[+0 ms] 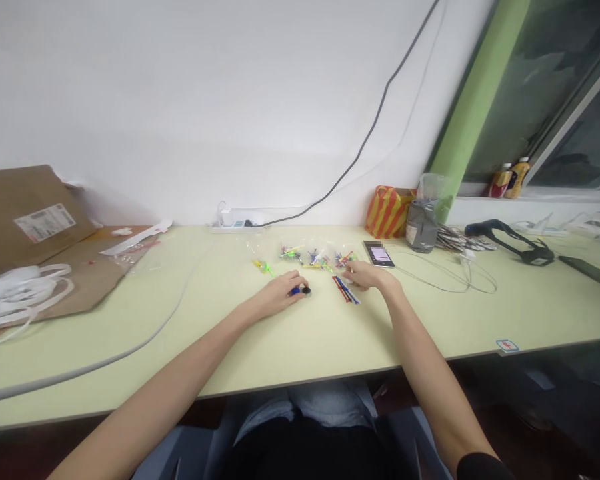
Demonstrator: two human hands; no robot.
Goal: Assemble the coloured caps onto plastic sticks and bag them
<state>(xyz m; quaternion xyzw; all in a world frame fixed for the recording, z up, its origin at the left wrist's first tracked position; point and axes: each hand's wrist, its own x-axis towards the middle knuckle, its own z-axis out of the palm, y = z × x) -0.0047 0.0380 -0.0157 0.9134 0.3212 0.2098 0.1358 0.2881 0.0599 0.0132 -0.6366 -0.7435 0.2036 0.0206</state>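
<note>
The pale-green worktop [300,350] leaves open room between its front edge and both hands. Brown cardboard [30,193] at its left end bears a white label [45,222], print too blurred to read. The right hand [367,274], fingers bent, lies just beside slim red, blue and white sticks [347,291]; the left hand [283,291] curls over small round blue and black pieces [307,291]. Whether either grips anything I cannot tell

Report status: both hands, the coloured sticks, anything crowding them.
Left hand at small blue and black pieces, grip unclear. Right hand at far end of coloured sticks, lying bunched on table. Colourful packets close beyond.
</note>
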